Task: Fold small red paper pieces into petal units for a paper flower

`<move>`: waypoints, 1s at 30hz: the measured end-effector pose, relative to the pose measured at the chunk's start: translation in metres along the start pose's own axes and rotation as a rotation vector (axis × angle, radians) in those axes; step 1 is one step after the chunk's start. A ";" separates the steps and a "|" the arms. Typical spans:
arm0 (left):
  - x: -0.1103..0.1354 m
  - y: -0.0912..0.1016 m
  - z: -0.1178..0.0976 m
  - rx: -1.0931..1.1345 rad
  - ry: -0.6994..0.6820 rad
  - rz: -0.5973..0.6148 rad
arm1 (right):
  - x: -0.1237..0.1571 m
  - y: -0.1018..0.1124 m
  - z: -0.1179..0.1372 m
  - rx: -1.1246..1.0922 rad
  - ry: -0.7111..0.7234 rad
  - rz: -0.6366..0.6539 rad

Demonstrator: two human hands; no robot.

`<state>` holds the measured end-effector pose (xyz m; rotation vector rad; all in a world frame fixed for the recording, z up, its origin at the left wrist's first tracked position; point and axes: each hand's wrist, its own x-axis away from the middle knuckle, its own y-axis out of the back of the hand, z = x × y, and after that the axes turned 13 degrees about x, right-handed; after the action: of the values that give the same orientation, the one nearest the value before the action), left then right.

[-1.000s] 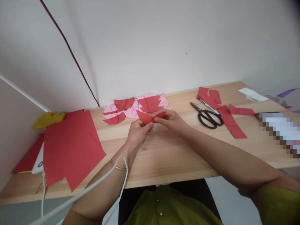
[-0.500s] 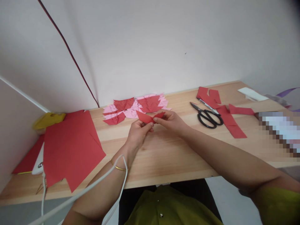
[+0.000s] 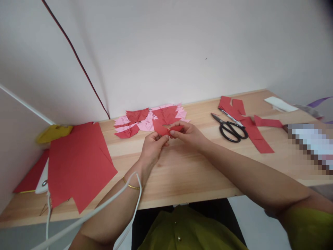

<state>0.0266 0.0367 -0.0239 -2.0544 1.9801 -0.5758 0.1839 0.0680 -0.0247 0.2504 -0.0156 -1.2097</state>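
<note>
A small folded piece of red paper [image 3: 161, 130] is held between my two hands above the middle of the table. My left hand [image 3: 153, 144] pinches its left and lower part with thumb and fingers. On the other side my right hand [image 3: 187, 133] grips the right part, its thumb pressed near the centre fold; some fingers are hidden behind the paper. Just beyond, against the wall, lie several folded red papers [image 3: 137, 115] and pink papers [image 3: 146, 125] in overlapping rows.
Black-handled scissors [image 3: 229, 128] and a pen [image 3: 231, 118] lie right, beside cut red strips [image 3: 257, 137]. A blurred-out device [image 3: 312, 142] is at far right. Large red sheets [image 3: 80, 163] lie left near a yellow object [image 3: 55, 134]. A white cable [image 3: 85, 217] crosses my left forearm.
The left wing of the red paper has tipped downward between my fingers, and the paper looks flatter. Both hands keep their hold in nearly the same place.
</note>
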 end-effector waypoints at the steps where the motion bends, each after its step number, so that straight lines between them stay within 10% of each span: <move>1: 0.000 0.000 0.000 -0.001 -0.008 0.002 | 0.000 0.001 0.001 0.012 -0.007 0.008; 30: -0.003 0.006 0.002 -0.041 -0.011 0.008 | 0.000 0.001 -0.003 0.061 -0.008 0.105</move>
<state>0.0223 0.0389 -0.0288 -2.0678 2.0096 -0.5252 0.1850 0.0684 -0.0280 0.2949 -0.0724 -1.1072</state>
